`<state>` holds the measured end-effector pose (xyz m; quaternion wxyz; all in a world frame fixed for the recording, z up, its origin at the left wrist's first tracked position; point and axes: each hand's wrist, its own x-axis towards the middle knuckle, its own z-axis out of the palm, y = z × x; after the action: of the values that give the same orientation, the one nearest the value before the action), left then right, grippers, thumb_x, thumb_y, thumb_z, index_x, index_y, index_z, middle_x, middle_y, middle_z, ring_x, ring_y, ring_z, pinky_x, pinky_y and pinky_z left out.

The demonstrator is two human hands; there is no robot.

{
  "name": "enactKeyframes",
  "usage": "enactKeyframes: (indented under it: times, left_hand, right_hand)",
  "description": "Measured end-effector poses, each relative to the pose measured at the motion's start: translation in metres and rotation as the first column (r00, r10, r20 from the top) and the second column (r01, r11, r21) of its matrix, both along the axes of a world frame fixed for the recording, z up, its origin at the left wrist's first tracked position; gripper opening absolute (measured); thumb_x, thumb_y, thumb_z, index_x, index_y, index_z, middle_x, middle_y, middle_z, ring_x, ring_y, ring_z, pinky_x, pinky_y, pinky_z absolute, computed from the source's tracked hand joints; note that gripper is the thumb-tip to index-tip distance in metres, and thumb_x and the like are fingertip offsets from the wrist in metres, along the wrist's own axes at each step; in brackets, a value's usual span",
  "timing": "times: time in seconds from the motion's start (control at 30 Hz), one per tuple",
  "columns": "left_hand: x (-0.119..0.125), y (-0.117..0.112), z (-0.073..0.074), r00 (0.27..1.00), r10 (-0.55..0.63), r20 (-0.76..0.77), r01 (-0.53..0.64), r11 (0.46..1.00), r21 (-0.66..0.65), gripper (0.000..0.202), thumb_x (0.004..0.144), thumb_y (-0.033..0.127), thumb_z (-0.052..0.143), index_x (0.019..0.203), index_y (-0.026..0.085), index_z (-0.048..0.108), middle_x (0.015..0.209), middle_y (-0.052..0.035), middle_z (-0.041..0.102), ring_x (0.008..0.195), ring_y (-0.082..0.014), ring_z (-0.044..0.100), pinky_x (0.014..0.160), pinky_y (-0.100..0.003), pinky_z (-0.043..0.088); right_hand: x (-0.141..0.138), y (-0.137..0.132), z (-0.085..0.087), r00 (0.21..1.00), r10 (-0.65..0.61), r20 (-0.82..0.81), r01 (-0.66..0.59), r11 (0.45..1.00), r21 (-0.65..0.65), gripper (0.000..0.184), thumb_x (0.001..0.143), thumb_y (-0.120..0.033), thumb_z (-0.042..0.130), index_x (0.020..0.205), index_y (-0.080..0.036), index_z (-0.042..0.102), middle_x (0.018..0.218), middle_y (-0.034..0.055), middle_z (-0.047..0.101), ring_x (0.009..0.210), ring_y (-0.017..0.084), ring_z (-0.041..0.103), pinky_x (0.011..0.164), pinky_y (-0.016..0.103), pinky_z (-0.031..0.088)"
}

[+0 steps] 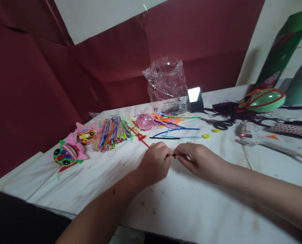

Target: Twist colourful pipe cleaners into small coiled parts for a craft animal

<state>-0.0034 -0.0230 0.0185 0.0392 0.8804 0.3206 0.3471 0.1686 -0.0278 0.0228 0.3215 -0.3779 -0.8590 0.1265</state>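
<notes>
Between my two hands, over the front part of the table, is a short dark piece that looks like a black pipe cleaner. My left hand is closed in a pinch on its left end. From the other side, the fingers of my right hand pinch it too, close to the left fingertips. Most of the piece is hidden by my fingers. Just beyond my hands lies a straight black pipe cleaner, near blue ones. A bent red pipe cleaner lies beyond my left hand.
Left are two decorated fish and bundled pipe cleaners. A pink clear half-ball, plastic bag and phone stand behind. Right are scissors, yellow discs, a glue gun and a green ornament.
</notes>
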Motion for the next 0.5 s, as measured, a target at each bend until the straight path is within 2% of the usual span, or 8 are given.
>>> enactKeyframes:
  times: [0.1,0.2,0.3,0.37,0.5]
  left_hand:
    - [0.001,-0.003,0.004,0.992,0.034,0.118,-0.024,0.996,-0.086,0.011,0.071,0.010,0.047,0.063,0.018,0.047,0.064,-0.0001,0.048,0.064,-0.0128,0.046,0.060,-0.025,0.037]
    - [0.004,-0.006,0.007,0.942,0.143,0.304,-0.081,0.975,-0.209,0.011,0.072,0.013,0.049,0.062,0.018,0.047,0.063,0.0009,0.048,0.062,-0.0116,0.046,0.060,-0.024,0.038]
    - [0.007,-0.008,0.005,0.906,0.185,0.380,-0.077,0.957,-0.281,0.012,0.072,0.014,0.049,0.061,0.017,0.047,0.063,0.0011,0.049,0.062,-0.0109,0.047,0.060,-0.023,0.039]
    - [0.008,-0.009,0.005,0.909,0.198,0.367,-0.094,0.955,-0.281,0.012,0.071,0.013,0.050,0.060,0.017,0.048,0.062,0.0018,0.048,0.061,-0.0105,0.046,0.059,-0.023,0.038]
    - [0.007,-0.007,0.005,0.934,0.208,0.291,-0.119,0.947,-0.297,0.009,0.068,0.012,0.053,0.061,0.016,0.051,0.062,0.0026,0.050,0.060,-0.0100,0.047,0.058,-0.022,0.037]
  right_hand:
    - [-0.002,-0.001,0.003,0.988,0.007,-0.151,-0.038,0.979,-0.198,0.013,0.076,-0.021,0.046,0.069,-0.017,0.056,0.063,0.0016,0.059,0.059,0.013,0.052,0.056,0.025,0.040]
    - [-0.006,-0.003,0.005,0.921,-0.006,-0.389,-0.152,0.915,-0.374,0.015,0.076,-0.030,0.051,0.074,-0.017,0.056,0.064,0.0007,0.059,0.063,0.013,0.055,0.060,0.025,0.043]
    - [-0.011,-0.005,0.003,0.878,-0.078,-0.472,-0.131,0.909,-0.395,0.018,0.075,-0.034,0.052,0.072,-0.016,0.056,0.062,0.0004,0.058,0.062,0.013,0.054,0.061,0.026,0.043]
    - [-0.011,-0.006,0.000,0.881,-0.118,-0.459,-0.074,0.923,-0.379,0.020,0.077,-0.033,0.051,0.066,-0.017,0.054,0.059,0.0000,0.057,0.059,0.013,0.053,0.059,0.025,0.042]
    - [-0.009,-0.002,-0.004,0.904,-0.121,-0.411,-0.030,0.939,-0.342,0.022,0.079,-0.033,0.048,0.066,-0.017,0.053,0.057,-0.0010,0.054,0.056,0.012,0.051,0.055,0.024,0.039]
